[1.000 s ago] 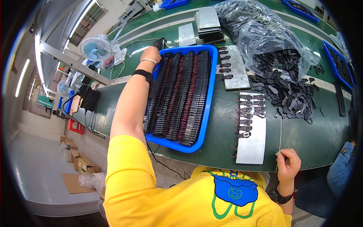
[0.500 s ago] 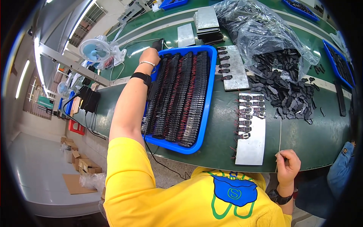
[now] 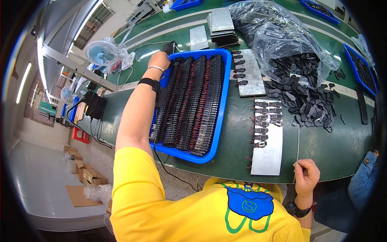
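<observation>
Clock positions are read from the middle of the deep blue rectangular plastic tray (image 3: 216,133), which stands on the dark green surface (image 3: 322,153). It holds dense rows of narrow black parts with red wires (image 3: 189,107); single pieces cannot be separated by eye.

The left hand (image 3: 162,60) is at the tray's 11 o'clock corner. Its fingertips are hidden, so whether the grip is apart, together or clamped cannot be told. The forearm covers part of the tray's 9 o'clock wall.

The right hand (image 3: 307,173) is at 4 o'clock, near the surface's edge, thumb and forefinger together. A thin pale line (image 3: 298,145) runs to them; whether it is held cannot be determined.

Between tray and right hand lies a pale rectangular plate (image 3: 266,161) bearing small black wired parts. At 3 o'clock, flat black fragments (image 3: 312,107) overlap, uncountable. A blue denim sleeve (image 3: 363,177), beyond the right hand, is cut off.
</observation>
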The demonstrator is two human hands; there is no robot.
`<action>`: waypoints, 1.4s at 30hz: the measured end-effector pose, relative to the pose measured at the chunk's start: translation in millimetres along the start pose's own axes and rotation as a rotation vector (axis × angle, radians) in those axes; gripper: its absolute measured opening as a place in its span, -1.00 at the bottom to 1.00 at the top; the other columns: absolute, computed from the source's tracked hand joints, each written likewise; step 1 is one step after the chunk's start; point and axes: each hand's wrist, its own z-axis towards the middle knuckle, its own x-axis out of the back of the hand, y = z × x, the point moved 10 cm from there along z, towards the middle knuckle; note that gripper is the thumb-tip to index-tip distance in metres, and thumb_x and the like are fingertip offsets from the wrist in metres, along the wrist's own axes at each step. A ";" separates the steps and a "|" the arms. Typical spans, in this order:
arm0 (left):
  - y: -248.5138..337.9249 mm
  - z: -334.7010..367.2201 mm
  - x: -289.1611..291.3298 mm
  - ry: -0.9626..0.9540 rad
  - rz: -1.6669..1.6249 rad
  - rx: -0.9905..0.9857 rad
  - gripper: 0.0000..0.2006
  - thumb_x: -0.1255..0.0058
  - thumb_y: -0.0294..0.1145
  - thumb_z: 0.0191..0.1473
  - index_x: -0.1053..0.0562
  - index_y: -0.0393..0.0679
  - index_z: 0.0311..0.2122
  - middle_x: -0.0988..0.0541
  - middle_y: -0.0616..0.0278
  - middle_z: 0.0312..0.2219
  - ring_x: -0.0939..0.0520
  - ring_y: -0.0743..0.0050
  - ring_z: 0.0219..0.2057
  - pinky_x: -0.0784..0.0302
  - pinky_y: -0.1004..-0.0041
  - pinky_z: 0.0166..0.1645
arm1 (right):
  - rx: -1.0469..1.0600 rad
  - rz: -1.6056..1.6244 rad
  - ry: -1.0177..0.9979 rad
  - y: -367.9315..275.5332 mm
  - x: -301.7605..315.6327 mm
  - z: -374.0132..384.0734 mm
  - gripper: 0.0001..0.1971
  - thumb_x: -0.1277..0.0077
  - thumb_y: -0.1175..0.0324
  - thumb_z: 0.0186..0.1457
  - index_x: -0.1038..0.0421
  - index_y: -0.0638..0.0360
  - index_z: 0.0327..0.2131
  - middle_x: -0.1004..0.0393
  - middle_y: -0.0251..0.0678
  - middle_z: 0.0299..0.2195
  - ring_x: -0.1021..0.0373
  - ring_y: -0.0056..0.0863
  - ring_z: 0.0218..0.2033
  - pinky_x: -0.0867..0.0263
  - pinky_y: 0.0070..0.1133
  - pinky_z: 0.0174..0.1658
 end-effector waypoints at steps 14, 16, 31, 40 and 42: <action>5.9 -1.8 -4.3 -0.035 -0.005 0.019 -0.82 -0.11 -0.38 -0.12 -0.61 -0.06 -0.33 -0.60 0.02 -0.25 -0.60 0.01 -0.19 -0.51 0.24 -0.06 | -0.003 0.005 0.014 0.3 1.4 -1.9 -0.87 -0.05 0.70 -0.11 -0.38 0.29 -0.44 -0.44 -0.25 -0.56 -0.34 -0.48 -0.58 -0.22 -0.64 -0.49; -2.9 1.9 -7.3 -0.011 -0.002 0.073 -0.82 -0.12 -0.37 -0.13 -0.61 -0.07 -0.33 -0.59 0.01 -0.25 -0.60 0.01 -0.18 -0.51 0.25 -0.05 | -0.002 0.008 0.012 -0.3 0.7 -1.4 -0.87 -0.05 0.69 -0.11 -0.38 0.29 -0.44 -0.44 -0.25 -0.56 -0.34 -0.48 -0.58 -0.22 -0.64 -0.49; 16.6 4.6 10.8 -0.053 -0.204 -0.341 -0.79 -0.16 -0.40 -0.12 -0.59 -0.14 -0.29 -0.62 0.04 -0.34 -0.63 0.09 -0.29 -0.51 0.30 -0.15 | -0.013 -0.010 0.009 2.0 1.3 -0.9 -0.87 -0.06 0.69 -0.12 -0.38 0.28 -0.44 -0.43 -0.25 -0.57 -0.33 -0.47 -0.59 -0.22 -0.65 -0.50; 25.8 8.8 -0.2 -0.113 -0.174 -0.487 -0.77 -0.13 -0.42 -0.09 -0.55 -0.14 -0.24 -0.62 0.07 -0.34 -0.62 0.08 -0.29 -0.50 0.30 -0.14 | -0.008 -0.010 -0.019 5.5 -2.0 -2.0 -0.90 0.01 0.70 -0.02 -0.37 0.34 -0.39 -0.42 -0.28 -0.51 -0.29 -0.61 -0.55 -0.19 -0.71 -0.47; 24.5 9.7 -3.0 -0.114 -0.156 -0.507 -0.77 -0.13 -0.42 -0.09 -0.54 -0.14 -0.24 -0.62 0.07 -0.34 -0.61 0.07 -0.28 -0.50 0.29 -0.15 | -0.016 -0.009 -0.008 5.9 -1.4 -1.9 -0.90 0.01 0.70 -0.02 -0.37 0.34 -0.39 -0.42 -0.28 -0.51 -0.29 -0.61 -0.55 -0.19 -0.72 -0.47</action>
